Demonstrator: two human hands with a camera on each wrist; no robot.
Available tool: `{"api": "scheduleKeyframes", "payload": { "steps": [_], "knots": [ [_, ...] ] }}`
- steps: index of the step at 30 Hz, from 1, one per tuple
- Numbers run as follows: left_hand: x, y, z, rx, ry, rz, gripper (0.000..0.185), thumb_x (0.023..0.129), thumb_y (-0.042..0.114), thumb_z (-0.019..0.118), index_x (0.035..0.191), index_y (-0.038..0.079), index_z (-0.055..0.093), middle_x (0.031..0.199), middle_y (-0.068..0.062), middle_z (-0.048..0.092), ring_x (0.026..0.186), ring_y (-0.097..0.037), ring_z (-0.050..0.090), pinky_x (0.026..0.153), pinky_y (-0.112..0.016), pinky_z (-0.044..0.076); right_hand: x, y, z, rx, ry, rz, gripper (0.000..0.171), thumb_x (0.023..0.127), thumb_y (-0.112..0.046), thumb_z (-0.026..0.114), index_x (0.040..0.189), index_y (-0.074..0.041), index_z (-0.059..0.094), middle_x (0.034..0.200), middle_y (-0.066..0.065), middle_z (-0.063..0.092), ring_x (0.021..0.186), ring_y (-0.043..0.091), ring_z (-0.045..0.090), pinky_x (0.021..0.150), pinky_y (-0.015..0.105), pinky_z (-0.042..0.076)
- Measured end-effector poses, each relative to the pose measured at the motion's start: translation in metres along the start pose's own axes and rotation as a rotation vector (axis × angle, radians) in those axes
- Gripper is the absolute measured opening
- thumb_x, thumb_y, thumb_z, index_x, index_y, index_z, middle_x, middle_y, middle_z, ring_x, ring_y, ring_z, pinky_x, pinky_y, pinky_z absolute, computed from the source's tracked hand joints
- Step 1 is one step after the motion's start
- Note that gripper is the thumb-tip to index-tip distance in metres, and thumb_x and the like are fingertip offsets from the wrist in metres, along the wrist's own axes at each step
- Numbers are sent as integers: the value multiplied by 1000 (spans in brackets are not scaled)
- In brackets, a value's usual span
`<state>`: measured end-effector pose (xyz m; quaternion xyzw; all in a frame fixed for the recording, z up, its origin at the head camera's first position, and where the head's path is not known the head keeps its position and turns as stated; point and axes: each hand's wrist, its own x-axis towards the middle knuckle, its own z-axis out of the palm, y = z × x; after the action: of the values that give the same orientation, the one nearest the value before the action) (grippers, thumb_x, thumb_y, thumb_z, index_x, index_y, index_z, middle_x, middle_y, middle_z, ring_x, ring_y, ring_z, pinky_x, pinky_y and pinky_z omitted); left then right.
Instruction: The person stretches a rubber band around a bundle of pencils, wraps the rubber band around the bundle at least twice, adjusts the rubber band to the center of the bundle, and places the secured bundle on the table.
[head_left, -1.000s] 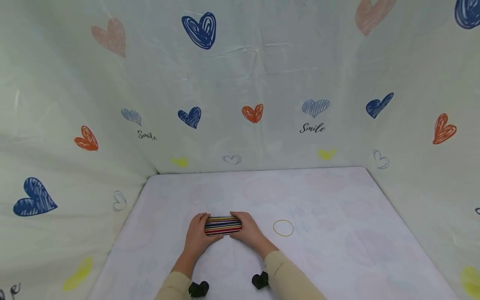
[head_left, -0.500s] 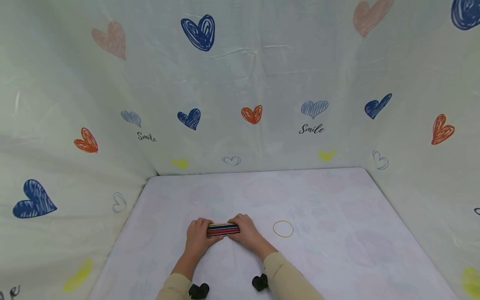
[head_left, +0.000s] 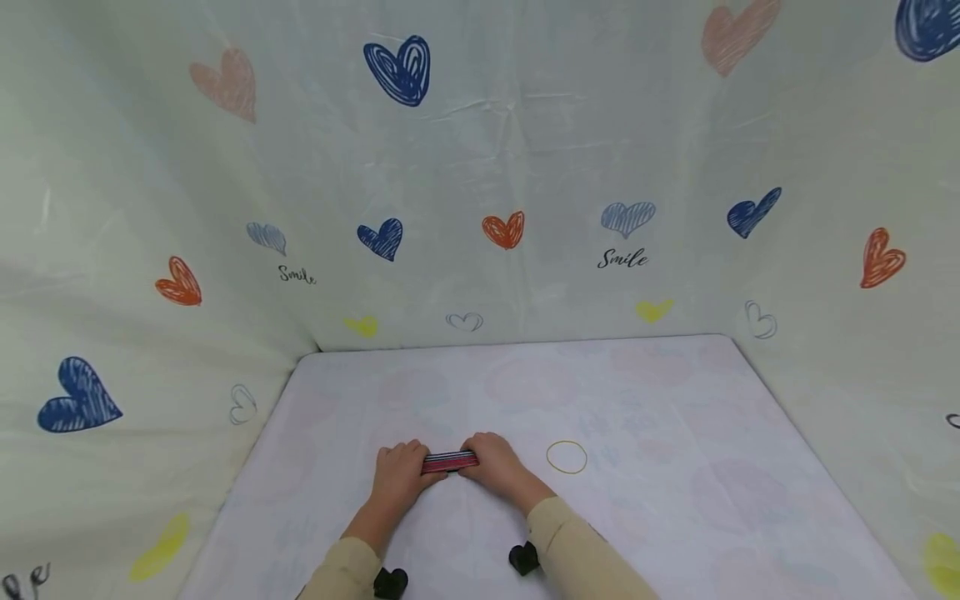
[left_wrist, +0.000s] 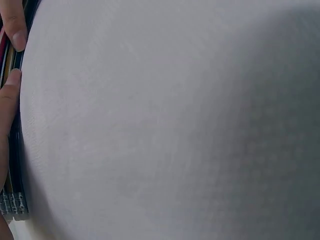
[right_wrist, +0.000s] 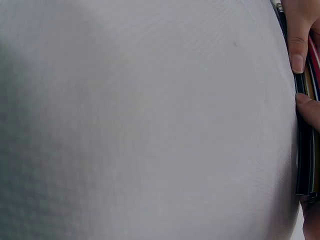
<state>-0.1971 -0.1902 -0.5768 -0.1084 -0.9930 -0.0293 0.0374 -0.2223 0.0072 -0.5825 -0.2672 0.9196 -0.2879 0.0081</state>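
A bundle of striped pencils [head_left: 448, 462] lies crosswise between my two hands over the white table. My left hand [head_left: 399, 479] grips its left end and my right hand [head_left: 497, 467] its right end. Silvery ferrules with pale erasers [left_wrist: 17, 202] show at one end in the left wrist view. In the right wrist view the two thumbs press along the near side of the dark pencils [right_wrist: 304, 155], their tips a little apart. The far fingers are mostly hidden. A thin yellow rubber band [head_left: 547, 457] lies flat to the right of my right hand.
The white table [head_left: 660, 500] has faint prints and ends at a pale curtain [head_left: 555, 167] with hearts on it. Dark heart-shaped pieces [head_left: 524, 558] sit beside both beige sleeves [head_left: 581, 546].
The bundle's visible face has turned and narrowed between my hands, from a broad many-coloured face to a slim band with red and dark stripes. Both hands have drawn slightly closer. The rubber band stays put.
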Motion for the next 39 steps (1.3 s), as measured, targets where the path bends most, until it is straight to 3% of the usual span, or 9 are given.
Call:
{"api": "scheduleKeyframes", "payload": {
  "steps": [4,10,19,26,33,39],
  "knots": [
    [0,0,-3,24,6,58,43,76,55,75,74,16,58,67,7,45,61,-13,45,59,-33,37,0,-2,-5,-44,-46,-3,16,80,-21,79,91,-11,71,78,-7,61,73,10,56,71,27,47],
    [-1,2,-6,-46,-25,87,39,74,49,79,69,17,57,64,9,44,56,-9,41,52,-28,35,-3,-6,-13,-63,-140,44,15,82,-26,79,87,-15,71,74,-12,58,67,5,51,67,25,46],
    [-10,11,-24,-78,-223,129,37,79,48,76,71,17,57,61,8,44,55,-9,37,54,-28,35,-23,-15,-23,-90,-226,34,15,82,-28,78,83,-17,69,70,-14,53,63,4,46,62,23,41],
    [-14,25,-33,-59,-307,226,38,80,52,73,74,17,59,63,11,49,55,-9,40,60,-32,37,-37,-19,-45,37,-359,96,13,80,-19,80,83,-15,69,69,-12,55,61,5,47,61,24,42],
    [-16,43,-56,-22,-193,370,37,79,50,74,72,18,56,59,12,45,52,-7,37,51,-28,37,-51,-20,-76,217,-465,162,11,79,-12,77,84,-11,68,67,-6,59,55,8,53,53,25,46],
    [-14,60,-84,-4,-122,414,40,79,53,73,71,19,54,57,12,43,50,-6,37,49,-26,35,-61,-24,-110,323,-528,212,13,81,-19,76,77,-12,66,58,1,61,47,11,50,51,35,48]
  ]
}}
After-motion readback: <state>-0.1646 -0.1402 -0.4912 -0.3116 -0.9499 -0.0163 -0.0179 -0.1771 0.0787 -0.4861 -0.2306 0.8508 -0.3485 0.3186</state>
